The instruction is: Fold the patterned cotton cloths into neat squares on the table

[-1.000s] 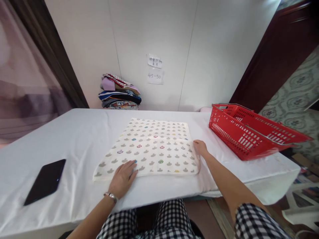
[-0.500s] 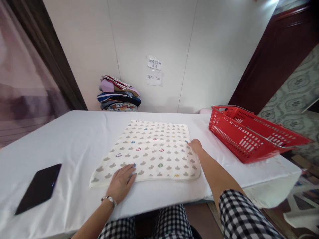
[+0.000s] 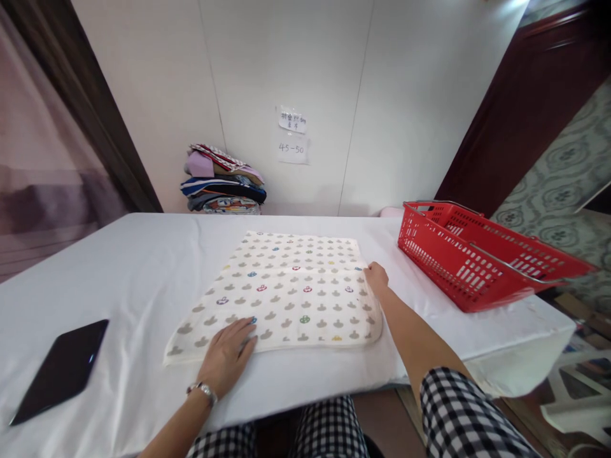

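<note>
A cream cloth (image 3: 286, 289) printed with small grey and coloured shapes lies flat on the white-covered table (image 3: 133, 267). My left hand (image 3: 225, 356) rests palm down on the cloth's near left edge, fingers spread; a watch sits on that wrist. My right hand (image 3: 376, 278) touches the cloth's right edge, about halfway along it. Whether the right fingers pinch the fabric cannot be made out.
A red plastic basket (image 3: 470, 261) stands on the table at the right. A dark tablet (image 3: 60, 370) lies near the front left edge. Folded clothes (image 3: 222, 179) are stacked against the white wall at the back, beside paper notes (image 3: 292, 133).
My right hand has slid a little farther along the cloth's right edge. The left hand stays on the near left edge. The view has shifted slightly.
</note>
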### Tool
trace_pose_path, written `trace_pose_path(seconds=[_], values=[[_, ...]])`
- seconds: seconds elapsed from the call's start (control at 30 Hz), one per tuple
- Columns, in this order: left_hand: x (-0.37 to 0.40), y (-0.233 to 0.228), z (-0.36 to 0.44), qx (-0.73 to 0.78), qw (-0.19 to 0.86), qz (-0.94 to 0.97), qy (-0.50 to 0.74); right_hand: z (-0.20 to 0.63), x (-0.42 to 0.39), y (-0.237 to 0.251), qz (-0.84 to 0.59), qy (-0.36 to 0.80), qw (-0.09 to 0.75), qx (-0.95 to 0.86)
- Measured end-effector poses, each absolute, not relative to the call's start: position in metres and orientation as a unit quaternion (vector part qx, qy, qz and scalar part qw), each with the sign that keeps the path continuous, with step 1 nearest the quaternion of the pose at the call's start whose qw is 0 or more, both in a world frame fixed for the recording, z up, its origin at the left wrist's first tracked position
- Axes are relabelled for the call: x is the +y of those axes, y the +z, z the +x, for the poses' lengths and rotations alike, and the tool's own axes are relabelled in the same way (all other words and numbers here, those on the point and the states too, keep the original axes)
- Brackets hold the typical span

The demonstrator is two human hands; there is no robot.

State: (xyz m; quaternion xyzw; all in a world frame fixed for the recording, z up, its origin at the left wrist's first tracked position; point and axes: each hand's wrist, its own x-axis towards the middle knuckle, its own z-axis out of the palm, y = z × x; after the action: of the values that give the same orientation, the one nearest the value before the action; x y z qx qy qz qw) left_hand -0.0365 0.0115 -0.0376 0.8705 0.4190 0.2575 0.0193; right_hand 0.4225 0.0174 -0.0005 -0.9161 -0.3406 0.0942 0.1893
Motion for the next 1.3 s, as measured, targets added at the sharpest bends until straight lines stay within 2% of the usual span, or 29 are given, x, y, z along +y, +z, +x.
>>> trace_pose_path(seconds=[0.3,0.67,1.3], values=[[0.011,-0.037,-0.036,0.424,0.020,0.871,0.249,0.429,0.014,-0.002,-0.913,0.098,0.190,-0.347],[0.011,-0.038,-0.037,0.426,0.017,0.870,0.250,0.419,0.014,-0.004,-0.900,0.037,0.221,-0.375],[0.011,-0.033,-0.035,0.434,0.029,0.866,0.247,0.436,0.020,-0.001,-0.885,0.111,0.139,-0.430]])
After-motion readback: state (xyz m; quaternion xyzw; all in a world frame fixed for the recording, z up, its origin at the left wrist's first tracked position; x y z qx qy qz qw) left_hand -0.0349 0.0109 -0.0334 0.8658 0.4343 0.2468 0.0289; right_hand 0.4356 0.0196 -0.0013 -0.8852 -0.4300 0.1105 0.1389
